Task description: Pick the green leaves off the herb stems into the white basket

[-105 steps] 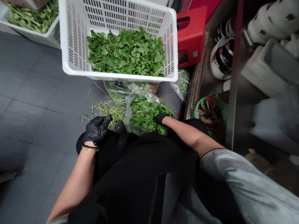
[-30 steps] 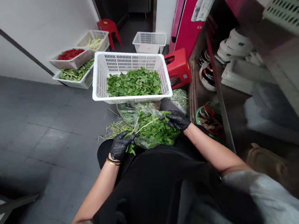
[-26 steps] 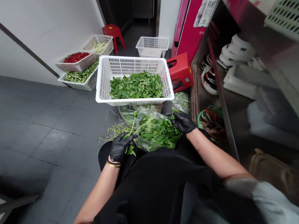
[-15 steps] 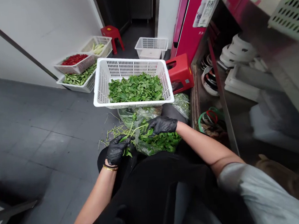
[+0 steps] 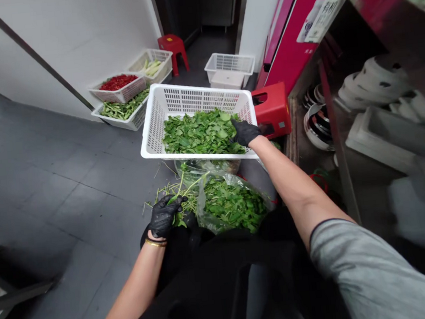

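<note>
On a magenta cabinet [image 5: 295, 60], a blurry label [image 5: 327, 15] reads 有机. The left hand [image 5: 163, 217] grasps leafy stems [image 5: 181, 186]; the right hand [image 5: 245, 132] touches leaves [image 5: 198, 133] in a basket [image 5: 199, 96], its grip unclear.

White baskets [image 5: 199, 98] outnumber stools [image 5: 172, 44], 5 to 2

Baskets, min. 5: 1 leaf basket [image 5: 193, 156], 1 red-veg basket [image 5: 131, 92], 1 green-veg basket [image 5: 139, 119], 1 pale-veg basket [image 5: 163, 69] & 1 back basket [image 5: 233, 62]; poss. a 6th under the pale veg, can't tell. Stools: 2 tot., incl. 1 nearer stool [image 5: 275, 106]. Hands: 2, i.e. 1 left hand [image 5: 164, 217] & 1 right hand [image 5: 245, 132]. Clear bags [image 5: 202, 208]: min. 2, others partly hidden. Leaves [image 5: 196, 131] & stems [image 5: 166, 190]: too many to ct.
</note>
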Motion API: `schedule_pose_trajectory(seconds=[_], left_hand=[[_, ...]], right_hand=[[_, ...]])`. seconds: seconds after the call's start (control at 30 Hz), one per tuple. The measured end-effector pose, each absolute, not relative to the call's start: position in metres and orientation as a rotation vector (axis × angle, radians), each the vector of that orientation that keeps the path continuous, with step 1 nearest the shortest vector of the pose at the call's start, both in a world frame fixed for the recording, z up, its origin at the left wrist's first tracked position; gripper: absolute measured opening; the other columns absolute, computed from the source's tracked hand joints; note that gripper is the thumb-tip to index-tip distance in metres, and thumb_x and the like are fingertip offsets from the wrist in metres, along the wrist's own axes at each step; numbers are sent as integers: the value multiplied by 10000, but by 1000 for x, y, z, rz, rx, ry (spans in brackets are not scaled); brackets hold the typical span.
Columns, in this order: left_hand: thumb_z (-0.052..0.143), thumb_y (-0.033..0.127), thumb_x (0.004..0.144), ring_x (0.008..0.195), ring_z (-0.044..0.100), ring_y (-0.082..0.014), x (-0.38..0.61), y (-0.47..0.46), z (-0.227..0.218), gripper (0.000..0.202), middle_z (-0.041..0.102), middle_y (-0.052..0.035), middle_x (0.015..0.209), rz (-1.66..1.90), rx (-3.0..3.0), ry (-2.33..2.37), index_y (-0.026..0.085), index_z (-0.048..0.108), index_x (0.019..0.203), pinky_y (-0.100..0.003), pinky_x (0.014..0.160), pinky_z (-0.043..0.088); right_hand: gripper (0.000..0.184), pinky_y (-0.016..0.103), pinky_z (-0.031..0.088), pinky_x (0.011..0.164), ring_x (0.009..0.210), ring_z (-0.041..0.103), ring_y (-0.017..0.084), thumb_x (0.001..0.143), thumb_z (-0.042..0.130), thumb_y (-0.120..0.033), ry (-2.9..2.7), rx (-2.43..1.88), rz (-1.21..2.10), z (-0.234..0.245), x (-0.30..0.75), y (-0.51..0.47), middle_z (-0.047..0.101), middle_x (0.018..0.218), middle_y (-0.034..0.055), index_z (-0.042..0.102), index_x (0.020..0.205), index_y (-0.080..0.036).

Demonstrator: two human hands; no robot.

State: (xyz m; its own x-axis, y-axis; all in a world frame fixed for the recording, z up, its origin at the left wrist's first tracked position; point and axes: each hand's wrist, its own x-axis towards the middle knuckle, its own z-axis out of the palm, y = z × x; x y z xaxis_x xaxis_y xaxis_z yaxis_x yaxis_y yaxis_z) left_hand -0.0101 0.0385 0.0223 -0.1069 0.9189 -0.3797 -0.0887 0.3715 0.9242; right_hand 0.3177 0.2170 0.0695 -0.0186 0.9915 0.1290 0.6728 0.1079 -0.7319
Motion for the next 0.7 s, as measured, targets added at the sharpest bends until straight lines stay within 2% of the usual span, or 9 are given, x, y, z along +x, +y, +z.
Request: schedule_pose_trajectory(seconds=[0.07,0.17,0.23,0.3,0.37,0.47,0.53,0.57,0.7], left_hand=[[855,393,522,545,527,-100,-9,42,22,342,714,-51,729,1060,793,1396,159,755,749,-211,492,394],[866,396,494,557,533,-100,-4,46,24,363,721,-57,754,1046,763,1365,157,749,741,-215,519,410],[879,389,461,554,533,-100,1,48,28,378,710,-46,724,1031,734,1343,155,737,722,-216,525,412],[880,397,457,528,512,-96,7,49,34,387,664,-23,625,1006,729,1326,149,735,717,-213,502,390],[872,409,478,498,479,-87,12,48,40,392,619,-8,558,977,761,1314,140,747,735,-209,471,354],[863,414,497,492,467,-83,14,44,44,388,613,-14,556,975,811,1308,129,759,739,-212,462,341],[863,411,492,484,467,-85,11,41,43,382,602,-9,543,996,804,1312,127,756,724,-217,463,350],[861,412,494,470,460,-84,10,39,43,381,587,-2,524,1000,794,1319,127,755,724,-219,457,349],[852,418,506,423,446,-81,7,35,39,379,559,11,489,975,754,1332,129,744,724,-221,429,330]], right_hand=[[540,419,502,896,1018,638,271,725,743,-394,-1813,-1570,671,64,303,205,674,1117,147,644,1199,-154],[543,401,473,964,1102,609,246,711,759,-386,-2045,-1184,753,54,273,160,661,1192,92,650,1220,-235],[405,394,451,995,1091,614,239,692,776,-392,-2115,-978,809,46,251,133,706,1092,66,731,1068,-251],[263,389,490,931,954,659,232,714,753,-421,-1984,-978,921,41,234,121,737,933,73,772,873,-212],[300,378,534,832,823,678,221,732,726,-461,-1766,-1014,1100,41,226,123,739,850,85,765,785,-168],[409,374,551,817,825,692,218,780,650,-524,-1523,-974,1317,54,235,147,741,887,96,750,874,-139],[460,377,546,845,901,690,216,841,563,-532,-1443,-1095,1277,65,251,171,732,987,103,717,1020,-137],[472,386,539,862,951,681,225,836,578,-516,-1423,-1203,1215,70,258,183,719,1047,115,692,1084,-132],[643,413,474,979,1119,608,266,596,832,-336,-1574,-1426,1128,78,265,195,652,1214,151,646,1172,-121]])
